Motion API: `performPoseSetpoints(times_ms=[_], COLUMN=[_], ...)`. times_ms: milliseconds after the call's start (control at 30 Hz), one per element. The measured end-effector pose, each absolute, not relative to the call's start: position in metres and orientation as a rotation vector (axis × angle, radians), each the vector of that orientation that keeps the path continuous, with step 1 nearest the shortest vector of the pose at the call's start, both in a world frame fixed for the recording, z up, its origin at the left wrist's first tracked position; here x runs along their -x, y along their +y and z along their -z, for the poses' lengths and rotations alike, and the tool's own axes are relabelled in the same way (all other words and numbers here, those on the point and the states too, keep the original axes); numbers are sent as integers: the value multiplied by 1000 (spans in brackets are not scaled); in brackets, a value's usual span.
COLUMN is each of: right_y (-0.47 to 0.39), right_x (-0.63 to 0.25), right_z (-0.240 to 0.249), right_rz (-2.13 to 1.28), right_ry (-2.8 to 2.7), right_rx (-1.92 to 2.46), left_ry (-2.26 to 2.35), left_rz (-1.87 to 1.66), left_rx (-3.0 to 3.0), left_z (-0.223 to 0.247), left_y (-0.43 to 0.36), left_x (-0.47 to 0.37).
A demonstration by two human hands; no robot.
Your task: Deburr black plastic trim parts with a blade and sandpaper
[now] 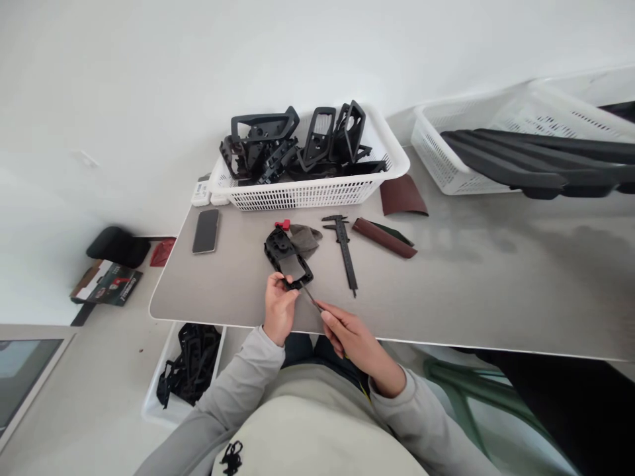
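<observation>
Near the table's front edge, my left hand (279, 309) grips the near end of a black plastic frame part (282, 243) with a large opening. My right hand (353, 336) is closed around the handle end of a thin, dark, rod-like tool (310, 297). Its tip meets the near edge of the frame, close to my left thumb; the exact kind of tool is too small to make out. Behind the frame lie a grey cloth (305, 240) and a small red piece (283, 225). A black caliper (346, 254) rests to the right.
A white basket (307, 196) of black plastic frames stands at the back. Brown curved pieces (384, 238) lie right of the caliper, and a phone (206, 231) lies left. Another white basket (436, 158) holds long black parts (536, 158). Below left is a bin of black parts (191, 363).
</observation>
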State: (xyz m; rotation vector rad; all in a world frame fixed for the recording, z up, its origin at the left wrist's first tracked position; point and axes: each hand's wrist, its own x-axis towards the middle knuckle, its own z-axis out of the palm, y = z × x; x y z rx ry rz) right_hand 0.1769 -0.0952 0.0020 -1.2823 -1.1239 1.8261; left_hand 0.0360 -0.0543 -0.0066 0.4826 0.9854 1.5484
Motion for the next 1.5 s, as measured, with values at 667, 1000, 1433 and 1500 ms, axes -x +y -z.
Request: performPoseSetpoints(times_ms=[667, 1000, 1433, 1500], right_y=[-101, -99, -89, -87], right_x=[-180, -199, -189, -186], right_z=[-3, -12, -18, -14], right_rz=[-1779, -1620, -1042, -959], right_ry=[-1260, -1176, -1825, -1894], right_rx=[1320, 1377, 1307, 1304], left_ry=[882, 1077, 1185, 1203], left_rz=[-1581, -1669, -1576, -1544], left_rx=[-409, -591, -890, -938], left_z=[12, 14, 25, 26], left_y=[-52, -53, -55, -56], left_x=[-32, -36, -34, -33])
